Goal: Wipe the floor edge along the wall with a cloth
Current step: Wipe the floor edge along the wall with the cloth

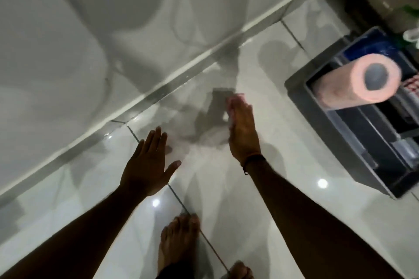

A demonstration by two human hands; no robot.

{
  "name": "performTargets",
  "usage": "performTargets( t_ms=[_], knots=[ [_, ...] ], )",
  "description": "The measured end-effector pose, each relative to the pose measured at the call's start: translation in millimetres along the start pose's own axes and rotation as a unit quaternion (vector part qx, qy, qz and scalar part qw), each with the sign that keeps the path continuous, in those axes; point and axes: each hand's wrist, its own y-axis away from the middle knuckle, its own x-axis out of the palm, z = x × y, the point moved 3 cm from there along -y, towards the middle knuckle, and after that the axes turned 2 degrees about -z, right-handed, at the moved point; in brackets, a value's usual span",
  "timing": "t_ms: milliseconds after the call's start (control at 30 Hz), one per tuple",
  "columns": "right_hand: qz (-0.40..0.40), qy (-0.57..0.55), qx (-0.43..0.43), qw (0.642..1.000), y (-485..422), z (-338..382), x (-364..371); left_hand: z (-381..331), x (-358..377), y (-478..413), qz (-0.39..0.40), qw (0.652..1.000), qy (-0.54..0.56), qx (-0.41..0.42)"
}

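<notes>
The floor edge [158, 91] is a grey strip under a white skirting line, running diagonally from lower left to upper right where the glossy white tiles meet the wall [68, 40]. My left hand [147, 165] hovers over the tiles just below that edge, palm down, fingers spread, holding nothing. Further right, my right hand [242, 129] is stretched out edge-on with straight fingers; it is blurred and I see nothing in it. A dark band circles its wrist. No cloth shows in view.
A dark grey caddy [299, 88] stands on the floor at the right, with a pink paper roll [340, 83] lying across its top. My bare feet [179, 244] are on the tiles at the bottom. Shadows fall on wall and floor.
</notes>
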Motion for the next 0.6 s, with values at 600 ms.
performTargets(
  t_ms=[600],
  knots=[
    [-0.096,0.191,0.164,0.963,-255.5,-44.2,-53.0,45.4,55.5,-6.2,-0.096,0.99,-0.034,0.098]
  ],
)
